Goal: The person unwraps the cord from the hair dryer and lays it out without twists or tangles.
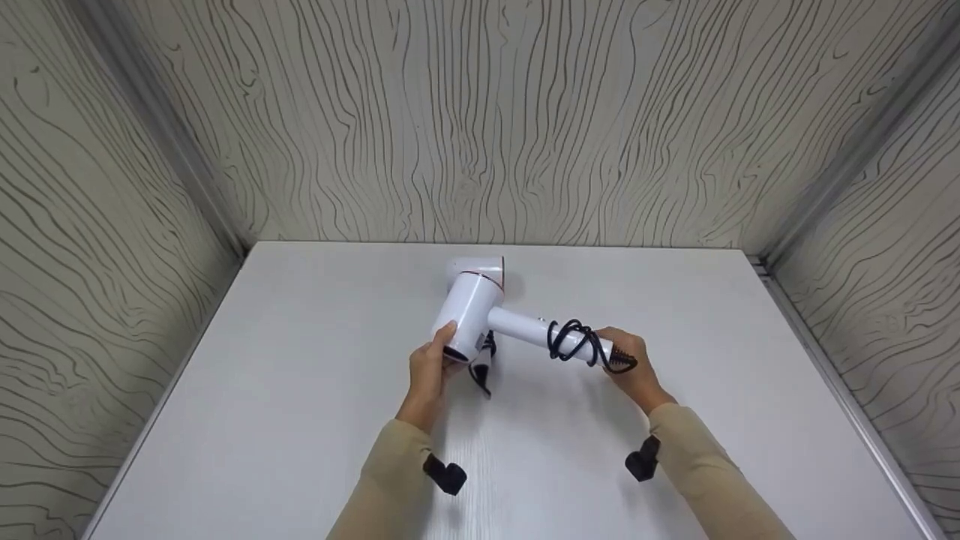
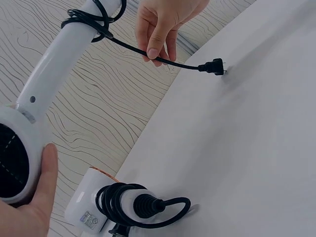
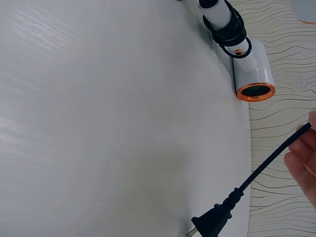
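My left hand (image 1: 429, 371) holds a white hair dryer (image 1: 471, 307) by the rear of its barrel, raised over the table. The dryer's handle (image 1: 517, 325) points right, with a black cord (image 1: 574, 341) wound loosely round it. At the handle's far end is my right hand (image 1: 632, 367). In the left wrist view that hand pinches the cord between thumb and fingers, a short way from the plug (image 2: 213, 66). The plug hangs free, its prongs showing in the right wrist view. Behind lies a second white hair dryer (image 1: 480, 265), partly hidden by the first.
The second dryer rests on the white table (image 1: 315, 360) near its back edge, its own cord (image 2: 118, 202) wrapped tightly round the handle. Wood-grain panels (image 1: 465, 127) stand behind the table and on both sides. A black wrist camera (image 1: 446, 474) sits on each sleeve.
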Demonstrator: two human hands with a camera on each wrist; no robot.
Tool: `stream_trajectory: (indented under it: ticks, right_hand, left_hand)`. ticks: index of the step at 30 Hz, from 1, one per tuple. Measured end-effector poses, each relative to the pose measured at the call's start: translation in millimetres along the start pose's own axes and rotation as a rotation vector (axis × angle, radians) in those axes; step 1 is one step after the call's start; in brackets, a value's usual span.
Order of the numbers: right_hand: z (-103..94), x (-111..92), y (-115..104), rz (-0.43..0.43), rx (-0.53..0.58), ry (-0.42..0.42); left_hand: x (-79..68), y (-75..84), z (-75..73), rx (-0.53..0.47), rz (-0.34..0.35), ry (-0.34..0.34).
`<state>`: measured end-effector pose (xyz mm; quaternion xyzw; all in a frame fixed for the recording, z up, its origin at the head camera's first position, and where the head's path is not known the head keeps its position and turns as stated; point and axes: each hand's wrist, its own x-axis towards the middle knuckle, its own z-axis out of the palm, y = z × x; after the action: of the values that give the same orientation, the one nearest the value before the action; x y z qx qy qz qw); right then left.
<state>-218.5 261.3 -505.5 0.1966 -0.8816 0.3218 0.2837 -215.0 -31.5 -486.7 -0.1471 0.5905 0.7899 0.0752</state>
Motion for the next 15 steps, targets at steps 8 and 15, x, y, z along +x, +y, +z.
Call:
stream_trajectory:
  ticks: [8,15]
  right_hand:
    - [-12.7,7,0,0.181,0.068,-0.055]
    - [-19.0,12,5,0.166,0.025,-0.037]
  left_hand:
    - [-0.2,-3.0,-1.7,0.058,-0.010,-0.028]
    - [0.4,-2.4,-2.6,0.075,-0.024,-0.030]
